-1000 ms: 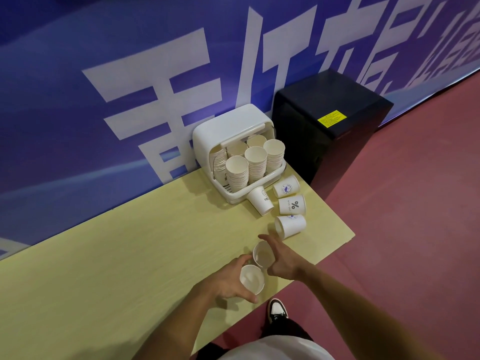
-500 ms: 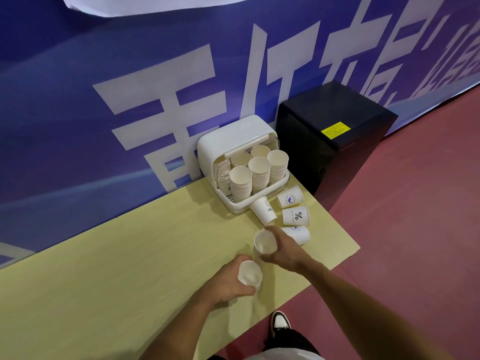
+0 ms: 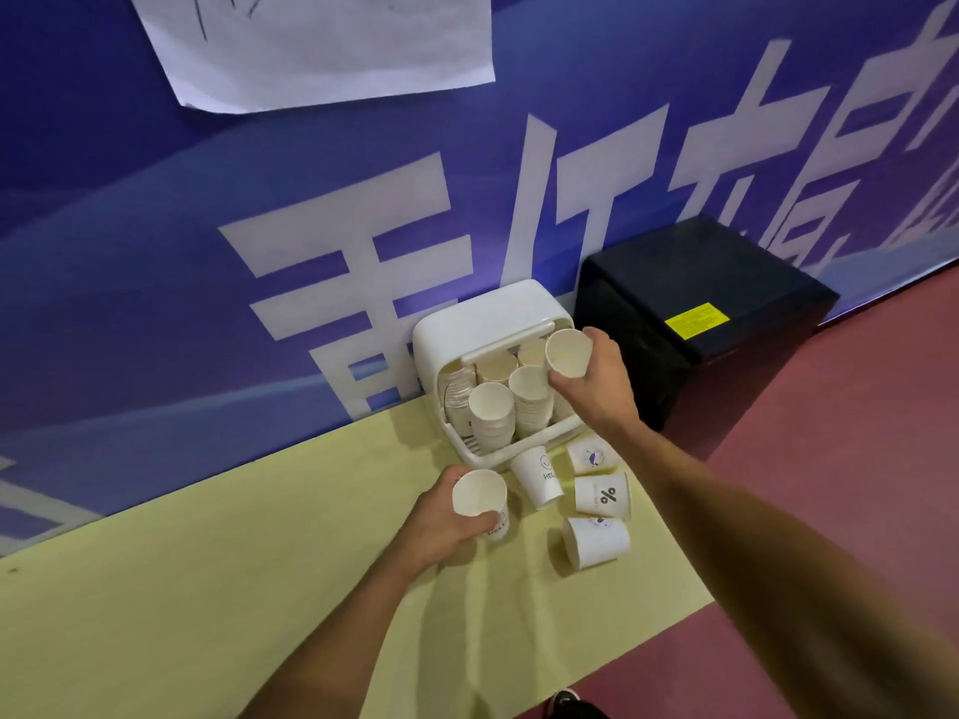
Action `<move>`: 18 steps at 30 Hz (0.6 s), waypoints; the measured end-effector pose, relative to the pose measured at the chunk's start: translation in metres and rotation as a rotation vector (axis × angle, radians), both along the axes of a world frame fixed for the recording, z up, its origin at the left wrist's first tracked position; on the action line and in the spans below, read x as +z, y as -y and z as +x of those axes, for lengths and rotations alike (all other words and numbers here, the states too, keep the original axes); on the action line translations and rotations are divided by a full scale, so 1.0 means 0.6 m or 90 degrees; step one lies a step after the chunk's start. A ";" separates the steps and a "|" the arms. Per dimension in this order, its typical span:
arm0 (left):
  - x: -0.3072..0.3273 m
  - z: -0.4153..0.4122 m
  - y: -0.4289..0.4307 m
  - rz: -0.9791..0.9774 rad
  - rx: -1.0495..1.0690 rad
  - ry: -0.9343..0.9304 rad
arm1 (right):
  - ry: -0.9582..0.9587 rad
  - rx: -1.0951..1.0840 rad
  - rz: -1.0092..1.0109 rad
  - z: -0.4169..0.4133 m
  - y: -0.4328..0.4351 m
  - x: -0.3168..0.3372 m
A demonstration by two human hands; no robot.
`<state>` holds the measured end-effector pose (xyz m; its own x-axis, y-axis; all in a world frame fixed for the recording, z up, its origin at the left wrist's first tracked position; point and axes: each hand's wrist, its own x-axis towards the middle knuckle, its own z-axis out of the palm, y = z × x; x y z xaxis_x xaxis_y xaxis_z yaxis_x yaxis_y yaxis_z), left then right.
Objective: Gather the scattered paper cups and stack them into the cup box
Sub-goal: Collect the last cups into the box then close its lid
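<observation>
The white cup box (image 3: 482, 316) stands open at the table's far end against the wall, holding several stacks of paper cups (image 3: 492, 415). My right hand (image 3: 597, 389) grips a white paper cup (image 3: 568, 352) over the box's right side, mouth towards me. My left hand (image 3: 441, 521) holds another paper cup (image 3: 480, 500) above the table, just in front of the box. Several loose cups lie on the table in front of the box: one leaning on its front (image 3: 537, 477), one with a blue print (image 3: 591, 455), one with a % mark (image 3: 602, 494), and one nearest me (image 3: 597, 542).
The pale yellow table (image 3: 207, 589) ends at a right edge just past the loose cups. A black cabinet (image 3: 700, 313) with a yellow label stands to the right of the box. A blue banner wall runs behind, with a white paper sheet (image 3: 322, 38) on it. Red floor lies to the right.
Both hands have carried their cups away from the near table edge towards the box. The right hand rose over the box's right side; the left stopped just in front of it.
</observation>
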<state>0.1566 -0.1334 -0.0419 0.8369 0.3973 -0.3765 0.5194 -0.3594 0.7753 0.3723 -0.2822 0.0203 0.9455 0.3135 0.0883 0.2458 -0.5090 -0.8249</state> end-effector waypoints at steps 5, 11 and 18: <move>0.032 0.052 -0.009 0.002 0.042 0.051 | 0.037 -0.010 -0.067 0.053 -0.017 -0.019; 0.027 0.076 -0.008 0.021 0.095 0.062 | 0.039 0.012 -0.170 0.096 -0.025 -0.058; 0.032 0.094 -0.002 0.017 0.148 0.088 | 0.006 0.052 -0.208 0.105 -0.020 -0.098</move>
